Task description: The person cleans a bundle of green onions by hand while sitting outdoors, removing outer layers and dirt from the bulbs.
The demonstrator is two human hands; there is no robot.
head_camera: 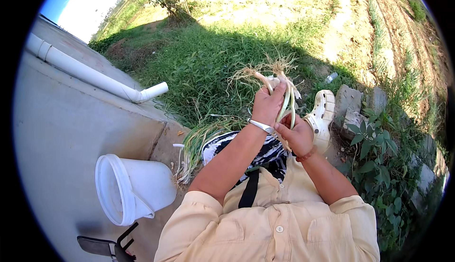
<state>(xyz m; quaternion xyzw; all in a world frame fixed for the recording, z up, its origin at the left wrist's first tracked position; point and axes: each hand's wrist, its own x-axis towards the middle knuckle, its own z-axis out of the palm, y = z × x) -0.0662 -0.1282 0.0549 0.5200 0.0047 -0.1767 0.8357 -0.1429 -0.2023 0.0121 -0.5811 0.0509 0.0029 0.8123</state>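
My left hand [267, 104] is closed around several green onions [287, 96] just below their roots. Their tangled, pale brown roots [280, 63] fan out above the thumb, and loose papery skin hangs beside them. Lower on the same stalks, my right hand [298, 133] grips the pale green stems between thumb and fingers. The leaf ends are hidden behind my hands and arms. Beside my patterned trouser leg lies a heap of green onions [199, 144], its white ends towards the bucket.
A white plastic bucket [149, 182] with a handle stands by the grey wall [71, 120] on my left. A white drainpipe [106, 80] juts from that wall. Grass [199, 59] spreads ahead; broken concrete blocks [350, 102] and leafy plants [376, 141] lie right of my cream clog [321, 120].
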